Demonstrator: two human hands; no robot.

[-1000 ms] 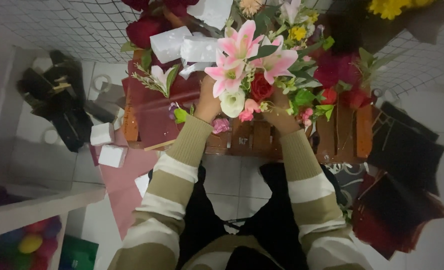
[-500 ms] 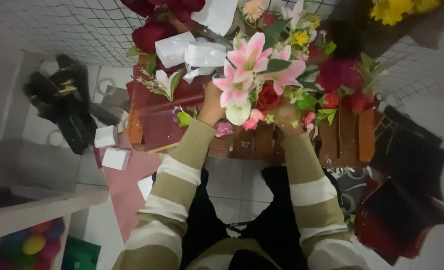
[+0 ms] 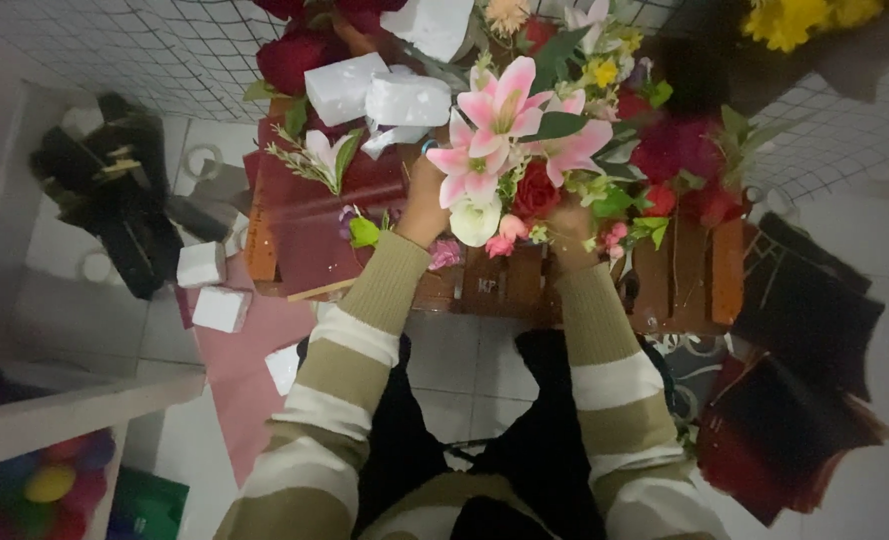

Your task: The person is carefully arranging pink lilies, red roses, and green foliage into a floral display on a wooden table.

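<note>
Flower arrangement (image 3: 525,165) at upper centre, on wooden slatted desk (image 3: 685,285): pink lilies on top, red rose, white bloom and small pink buds beneath. Compared with a second ago, sits slightly higher and further right in view; both hands reaching deeper into stems. Judged: adjusting of blooms ongoing, bunch not set down elsewhere.

Left hand (image 3: 423,205) raised against lily stems, fingers buried in foliage; grasp likely, but cannot tell for sure. Right hand (image 3: 568,225) tucked under red rose, mostly covered by leaves; clenched or released cannot tell.

Dark red paper sheet (image 3: 315,235) on desk left of bunch. White foam blocks (image 3: 375,92) behind, two more on floor (image 3: 210,285). Yellow flowers (image 3: 805,20) cut off at top edge. Black bundle (image 3: 115,190) at left blurred, unidentified.
</note>
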